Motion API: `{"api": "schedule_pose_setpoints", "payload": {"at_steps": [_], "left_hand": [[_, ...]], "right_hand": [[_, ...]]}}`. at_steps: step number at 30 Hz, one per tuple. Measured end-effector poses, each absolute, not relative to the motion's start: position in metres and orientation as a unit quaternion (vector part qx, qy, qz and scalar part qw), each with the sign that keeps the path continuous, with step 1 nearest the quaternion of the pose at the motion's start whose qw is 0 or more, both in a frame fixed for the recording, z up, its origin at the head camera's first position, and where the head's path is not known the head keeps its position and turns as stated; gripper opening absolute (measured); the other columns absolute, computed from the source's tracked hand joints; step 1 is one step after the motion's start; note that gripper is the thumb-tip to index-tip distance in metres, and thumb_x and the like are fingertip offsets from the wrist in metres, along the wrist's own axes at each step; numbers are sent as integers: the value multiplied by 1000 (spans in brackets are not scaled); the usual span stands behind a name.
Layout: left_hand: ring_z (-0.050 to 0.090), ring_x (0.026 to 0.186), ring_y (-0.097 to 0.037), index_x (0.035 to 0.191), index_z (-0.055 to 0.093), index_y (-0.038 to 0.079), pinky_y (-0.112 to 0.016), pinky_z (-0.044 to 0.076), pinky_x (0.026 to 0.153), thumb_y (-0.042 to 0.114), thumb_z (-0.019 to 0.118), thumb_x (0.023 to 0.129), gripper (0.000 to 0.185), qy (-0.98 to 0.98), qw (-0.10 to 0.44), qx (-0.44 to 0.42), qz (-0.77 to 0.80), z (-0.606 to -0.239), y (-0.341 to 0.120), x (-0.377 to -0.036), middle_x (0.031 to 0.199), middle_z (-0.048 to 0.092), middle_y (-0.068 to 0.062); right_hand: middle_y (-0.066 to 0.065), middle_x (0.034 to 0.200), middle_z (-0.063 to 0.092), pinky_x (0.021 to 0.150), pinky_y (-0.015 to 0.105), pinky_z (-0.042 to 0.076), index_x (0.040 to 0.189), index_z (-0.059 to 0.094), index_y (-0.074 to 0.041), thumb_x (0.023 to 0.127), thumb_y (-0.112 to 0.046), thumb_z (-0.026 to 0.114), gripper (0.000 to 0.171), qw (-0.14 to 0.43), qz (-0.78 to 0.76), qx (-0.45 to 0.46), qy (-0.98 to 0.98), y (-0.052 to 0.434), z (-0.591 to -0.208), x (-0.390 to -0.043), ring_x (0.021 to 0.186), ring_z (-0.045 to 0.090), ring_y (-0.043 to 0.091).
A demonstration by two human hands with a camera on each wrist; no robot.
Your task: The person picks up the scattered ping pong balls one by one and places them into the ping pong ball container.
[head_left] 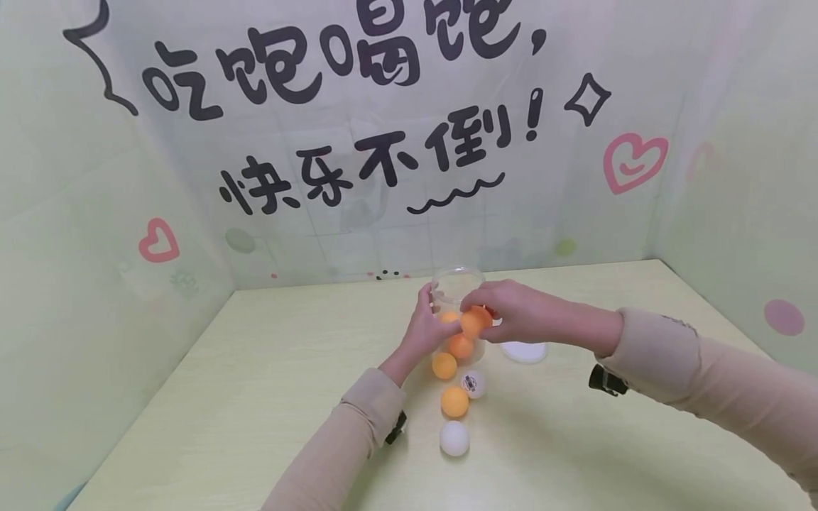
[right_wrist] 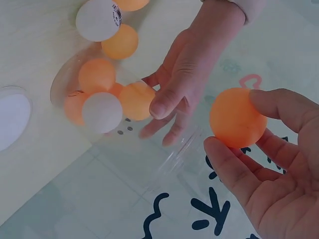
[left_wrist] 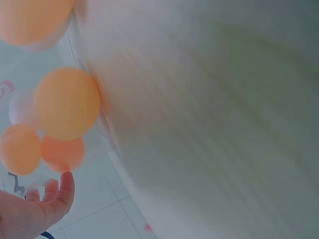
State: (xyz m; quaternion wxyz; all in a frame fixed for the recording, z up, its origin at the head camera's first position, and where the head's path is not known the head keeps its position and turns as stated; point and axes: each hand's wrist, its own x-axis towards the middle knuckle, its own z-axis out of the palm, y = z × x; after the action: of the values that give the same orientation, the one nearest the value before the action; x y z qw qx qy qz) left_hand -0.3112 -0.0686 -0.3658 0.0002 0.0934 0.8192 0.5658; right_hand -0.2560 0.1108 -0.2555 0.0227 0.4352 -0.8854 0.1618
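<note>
Orange ball (right_wrist: 238, 118), pinched in grip of R hand (head_left: 514, 312) nr mouth of clear jar (head_left: 451, 292), held in L hand (head_left: 423, 332). Prob. mid-filling: w/ more balls (right_wrist: 101, 113) inside jar, loose balls (head_left: 454, 402) in front of jar on tabletop (head_left: 255, 397). Next: aim over mouth, let go.

A screened-off booth (head_left: 70, 234), the wider building unclear: pale sheets (head_left: 549, 184) printed with black Chinese lettering (head_left: 388, 152) and pink hearts (head_left: 634, 169) surround a light, wood-look desk (head_left: 255, 376) on three sides.

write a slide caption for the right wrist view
Right hand pinches an orange ball while the left hand holds a clear container with balls inside.
</note>
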Motion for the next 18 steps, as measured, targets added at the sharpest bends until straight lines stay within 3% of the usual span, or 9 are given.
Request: {"api": "schedule_pose_setpoints", "payload": {"at_steps": [18], "left_hand": [[34, 130, -32, 144, 12, 15, -48, 35, 102, 35, 77, 72, 99, 825, 7, 83, 559, -367, -67, -312, 147, 27, -12]], "right_hand": [[8, 87, 61, 61, 26, 45, 105, 62, 1, 76, 0, 63, 29, 55, 164, 415, -893, 105, -236, -280, 68, 49, 18]]}}
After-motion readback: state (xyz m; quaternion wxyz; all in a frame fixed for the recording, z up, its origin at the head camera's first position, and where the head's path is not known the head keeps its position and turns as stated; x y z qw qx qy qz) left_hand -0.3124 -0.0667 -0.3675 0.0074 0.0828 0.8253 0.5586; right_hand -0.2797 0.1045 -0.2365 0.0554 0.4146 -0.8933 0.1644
